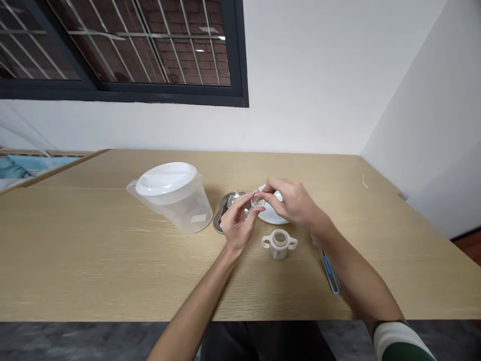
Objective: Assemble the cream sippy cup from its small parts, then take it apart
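Above the table, my left hand (pixel 239 220) and my right hand (pixel 291 200) meet at a small clear round piece (pixel 258 201), its exact kind too small to make out. Fingers of my left hand grip it from the left and below. From the upper right, my right thumb and fingertips pinch its edge. Behind my hands are a white plate (pixel 271 216) and a shiny metal tray (pixel 219 220) with a clear item in it, both partly covered. A small pale cup with two side handles (pixel 279 245) stands upright and uncovered just below my hands.
A translucent lidded pitcher (pixel 188 210) stands left of the tray. Beside my right forearm lies a tool with a blue loop handle (pixel 330 275), its far end partly hidden. A thin white strip (pixel 364 181) rests at the far right of the wooden table (pixel 112 260).
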Demonstrator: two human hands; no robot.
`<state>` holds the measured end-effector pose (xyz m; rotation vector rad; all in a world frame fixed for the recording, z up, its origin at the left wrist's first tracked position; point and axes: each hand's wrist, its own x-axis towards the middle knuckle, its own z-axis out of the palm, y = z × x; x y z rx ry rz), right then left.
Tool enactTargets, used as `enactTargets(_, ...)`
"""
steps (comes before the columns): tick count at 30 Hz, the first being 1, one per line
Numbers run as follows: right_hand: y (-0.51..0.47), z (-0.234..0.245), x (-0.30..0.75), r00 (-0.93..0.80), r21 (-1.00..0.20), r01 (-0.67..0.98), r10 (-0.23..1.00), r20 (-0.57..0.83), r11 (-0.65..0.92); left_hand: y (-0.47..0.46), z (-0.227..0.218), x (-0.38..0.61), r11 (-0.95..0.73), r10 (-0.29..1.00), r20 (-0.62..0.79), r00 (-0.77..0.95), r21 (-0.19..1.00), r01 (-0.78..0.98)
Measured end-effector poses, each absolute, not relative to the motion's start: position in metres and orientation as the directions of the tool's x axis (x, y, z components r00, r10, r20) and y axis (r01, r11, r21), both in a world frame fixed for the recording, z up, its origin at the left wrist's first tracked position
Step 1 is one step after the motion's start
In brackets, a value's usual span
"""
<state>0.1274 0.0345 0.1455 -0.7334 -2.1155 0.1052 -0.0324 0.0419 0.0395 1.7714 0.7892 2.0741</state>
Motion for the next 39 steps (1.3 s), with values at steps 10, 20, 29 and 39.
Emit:
enactTargets(10, 0.028, 0.166, 0.160, -0.186, -0.494, 0.411, 0.601, 0.777, 0.766, 0.053, 0.046, -0.051, -0.846, 0.457, 0.888, 0.038, 0.421, 0.328)
enactTargets(20, 0.017, 0.182, 0.180, 0.090, -0.539, 0.349, 0.545, 0.833, 0.767, 0.057, 0.037, -0.060, -0.835, 0.480, 0.877, -0.018, 0.463, 0.297)
enactTargets(29, 0.024, 0.170, 0.162, 0.009, -0.558, 0.313, 0.585, 0.811, 0.768, 0.054, 0.031, -0.057, -0.843, 0.460, 0.888, -0.014, 0.442, 0.307)
enactTargets(39, 0.041, 0.130, 0.122, -0.307, -0.588, 0.376, 0.695, 0.650, 0.716, 0.043, 0.034, -0.050, -0.867, 0.405, 0.911, -0.075, 0.409, 0.284)
